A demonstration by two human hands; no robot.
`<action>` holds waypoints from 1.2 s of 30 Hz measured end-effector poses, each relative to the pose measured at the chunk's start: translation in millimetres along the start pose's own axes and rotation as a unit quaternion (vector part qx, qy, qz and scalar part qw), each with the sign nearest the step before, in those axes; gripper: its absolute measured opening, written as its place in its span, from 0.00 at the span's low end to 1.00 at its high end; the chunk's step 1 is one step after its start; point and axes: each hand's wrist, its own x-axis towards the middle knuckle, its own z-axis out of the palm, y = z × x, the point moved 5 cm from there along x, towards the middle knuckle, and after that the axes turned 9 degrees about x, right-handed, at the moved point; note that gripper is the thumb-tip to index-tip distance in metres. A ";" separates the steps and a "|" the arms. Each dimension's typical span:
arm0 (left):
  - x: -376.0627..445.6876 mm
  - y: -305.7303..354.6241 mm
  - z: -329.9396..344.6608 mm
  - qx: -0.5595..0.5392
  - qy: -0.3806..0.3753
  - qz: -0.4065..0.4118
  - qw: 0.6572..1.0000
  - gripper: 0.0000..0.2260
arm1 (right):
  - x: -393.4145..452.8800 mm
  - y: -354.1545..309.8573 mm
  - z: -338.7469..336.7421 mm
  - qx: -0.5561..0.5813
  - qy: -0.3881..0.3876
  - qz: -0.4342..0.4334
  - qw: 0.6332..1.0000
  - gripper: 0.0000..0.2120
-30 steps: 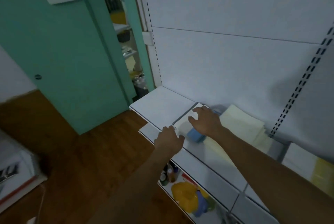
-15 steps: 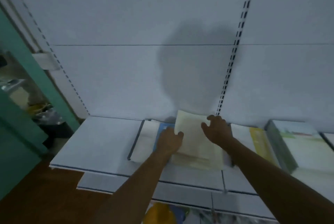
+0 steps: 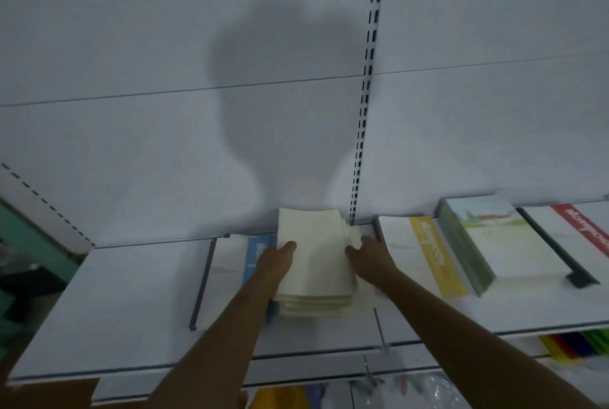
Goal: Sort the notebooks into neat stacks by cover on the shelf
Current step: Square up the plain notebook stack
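A stack of cream-covered notebooks [image 3: 314, 257] lies on the white shelf [image 3: 125, 303], against the back panel. My left hand [image 3: 275, 263] grips its left edge with the thumb on top. My right hand [image 3: 370, 258] presses against the stack's right side. Under and left of the stack lies a white notebook with a blue band [image 3: 240, 263]. To the right lie a yellow-banded notebook [image 3: 425, 250], a thick stack with a green landscape cover [image 3: 494, 240] and a red-banded notebook [image 3: 583, 234].
A dark divider rail [image 3: 201, 283] runs front to back on the shelf left of the notebooks, and another [image 3: 557, 247] sits between the green and red ones. A slotted upright [image 3: 365, 95] climbs the back panel. Coloured goods [image 3: 573, 346] fill the shelf below.
The view swung right from the teal door to face the shelf. My hands went from the blue-banded notebook to the cream stack, now holding its two sides.
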 end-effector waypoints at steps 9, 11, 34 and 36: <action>15.7 -7.3 3.9 -0.138 -0.093 -0.053 0.985 0.24 | 13.2 15.6 25.6 0.207 -0.005 0.110 0.972 0.35; 14.0 -4.3 7.7 -0.125 -0.104 -0.051 0.985 0.23 | 16.8 18.6 23.5 0.186 0.013 0.115 0.976 0.37; -22.9 -15.8 22.0 -0.218 -0.184 -0.064 0.956 0.09 | 9.3 31.2 34.1 0.356 -0.086 0.107 0.924 0.33; -29.7 -14.2 16.8 -0.232 -0.187 -0.036 0.954 0.10 | -0.9 18.7 25.7 0.374 -0.068 0.040 0.924 0.26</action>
